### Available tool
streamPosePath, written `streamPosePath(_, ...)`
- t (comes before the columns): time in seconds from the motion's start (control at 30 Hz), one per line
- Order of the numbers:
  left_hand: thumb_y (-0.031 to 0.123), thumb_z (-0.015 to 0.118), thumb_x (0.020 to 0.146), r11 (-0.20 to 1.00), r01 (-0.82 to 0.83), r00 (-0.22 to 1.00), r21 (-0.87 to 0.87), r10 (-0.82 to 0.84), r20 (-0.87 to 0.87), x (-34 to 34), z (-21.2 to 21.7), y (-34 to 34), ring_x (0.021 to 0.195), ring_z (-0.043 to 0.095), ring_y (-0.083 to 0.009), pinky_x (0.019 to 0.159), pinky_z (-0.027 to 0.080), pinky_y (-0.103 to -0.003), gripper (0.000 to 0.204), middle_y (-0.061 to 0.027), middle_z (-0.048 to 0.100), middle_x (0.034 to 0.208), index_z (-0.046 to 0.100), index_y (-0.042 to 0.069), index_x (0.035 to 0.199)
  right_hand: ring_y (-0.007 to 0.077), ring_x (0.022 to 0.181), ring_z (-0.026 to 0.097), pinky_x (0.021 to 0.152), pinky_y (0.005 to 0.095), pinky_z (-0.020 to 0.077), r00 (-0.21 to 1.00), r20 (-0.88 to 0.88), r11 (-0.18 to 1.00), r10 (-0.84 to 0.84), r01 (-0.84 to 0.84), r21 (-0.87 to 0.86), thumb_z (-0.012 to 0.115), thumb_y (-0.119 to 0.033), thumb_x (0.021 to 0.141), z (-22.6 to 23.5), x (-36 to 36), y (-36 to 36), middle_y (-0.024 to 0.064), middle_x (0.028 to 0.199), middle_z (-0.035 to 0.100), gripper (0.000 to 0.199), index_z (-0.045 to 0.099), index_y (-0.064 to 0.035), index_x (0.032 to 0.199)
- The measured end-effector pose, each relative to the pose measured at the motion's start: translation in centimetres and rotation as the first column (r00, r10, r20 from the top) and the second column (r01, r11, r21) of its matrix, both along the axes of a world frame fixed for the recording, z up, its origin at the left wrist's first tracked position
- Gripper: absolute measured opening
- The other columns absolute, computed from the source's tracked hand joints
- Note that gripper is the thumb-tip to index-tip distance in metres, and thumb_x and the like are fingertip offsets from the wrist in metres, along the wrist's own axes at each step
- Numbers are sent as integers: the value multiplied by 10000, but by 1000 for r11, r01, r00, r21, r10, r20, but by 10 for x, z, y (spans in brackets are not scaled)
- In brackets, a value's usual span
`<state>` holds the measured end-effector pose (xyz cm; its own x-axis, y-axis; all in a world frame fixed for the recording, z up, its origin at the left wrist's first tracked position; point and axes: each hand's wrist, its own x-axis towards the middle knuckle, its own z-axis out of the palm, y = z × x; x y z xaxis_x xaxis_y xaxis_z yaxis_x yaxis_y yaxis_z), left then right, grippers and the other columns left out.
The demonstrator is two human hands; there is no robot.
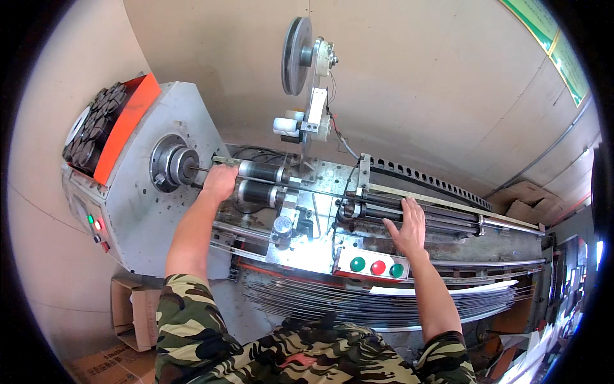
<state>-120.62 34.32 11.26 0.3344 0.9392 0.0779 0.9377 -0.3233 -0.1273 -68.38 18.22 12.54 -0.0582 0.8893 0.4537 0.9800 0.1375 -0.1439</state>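
Observation:
A thin dark metal rod runs lengthwise over a grey winding machine, its left end at the round metal chuck. My left hand is closed around the rod just right of the chuck, beside two dark rollers. The part inside the fist is hidden. Farther right, my right hand lies with its fingers spread over dark parallel bars on the carriage. Whether it presses on the rod or only on the bars is unclear. A round gauge stands between the hands.
A control box with two green buttons and a red one sits near my right wrist. Bundled thin rods lie along the front. A grey spool wheel rises behind. Cardboard boxes stand at lower left.

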Motion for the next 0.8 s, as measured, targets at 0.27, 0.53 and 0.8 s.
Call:
streamPosePath(0.27, 72, 530, 859, 1000, 25, 999, 15, -26, 39, 11, 1, -4, 947, 655, -344, 855, 494, -468, 251, -173, 701, 918, 644, 51, 1082, 373, 1386, 406, 1170, 461, 286, 993, -106, 995, -47, 37, -96, 708, -460, 860, -4, -38, 17, 238, 1466, 466, 752, 490, 41, 1377)
streamPosePath(0.53, 78, 527, 859, 1000, 29, 999, 6, -29, 26, 20, -5, -3, 942, 655, -349, 833, 507, -476, 247, -168, 702, 911, 637, 58, 1079, 371, 1381, 412, 1165, 455, 293, 978, -181, 986, -101, 74, -149, 714, -454, 850, -13, -63, 34, 242, 1467, 467, 753, 497, 42, 1375)
streamPosePath(0.8, 74, 529, 858, 997, 64, 997, 35, -65, 31, 30, -11, -3, 920, 662, -347, 823, 513, -472, 264, -163, 704, 905, 638, 64, 1098, 370, 1369, 426, 1157, 452, 303, 974, -201, 983, -108, 74, -168, 723, -447, 839, -20, -53, 40, 242, 1446, 487, 735, 513, 35, 1353)
